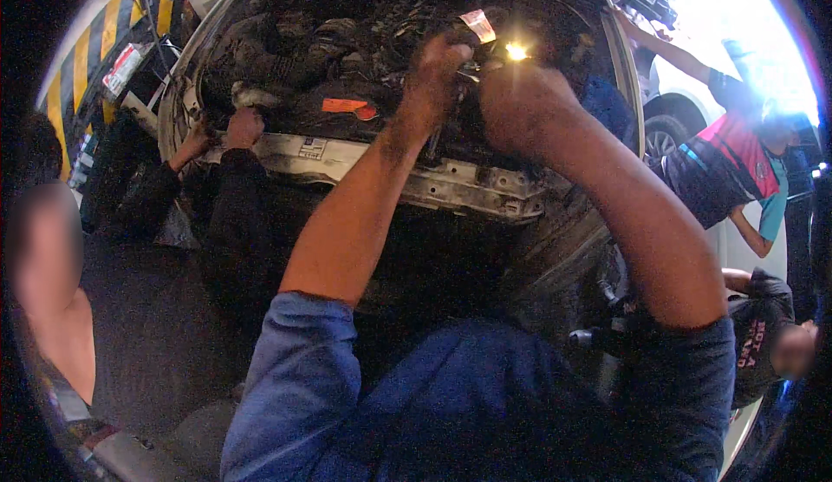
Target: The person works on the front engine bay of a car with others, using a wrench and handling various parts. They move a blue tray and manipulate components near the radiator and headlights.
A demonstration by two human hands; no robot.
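Note:
Both my arms reach forward over an open car's engine bay, past its pale front crossmember. My left hand is closed, its thumb bent over the fingers; what it grips is too dark to make out. A small white and reddish tag sticks up just beyond its fingertips. Close beside it, my right hand is curled with its back toward me, hiding most of its fingers. A bright yellowish light shines right at its far edge; its source is hidden by glare.
An orange label lies left of my forearms on a dark part. At the left, a co-worker's hands rest by the crossmember. Two people are at the right, near a white car. A yellow-black striped surface stands far left.

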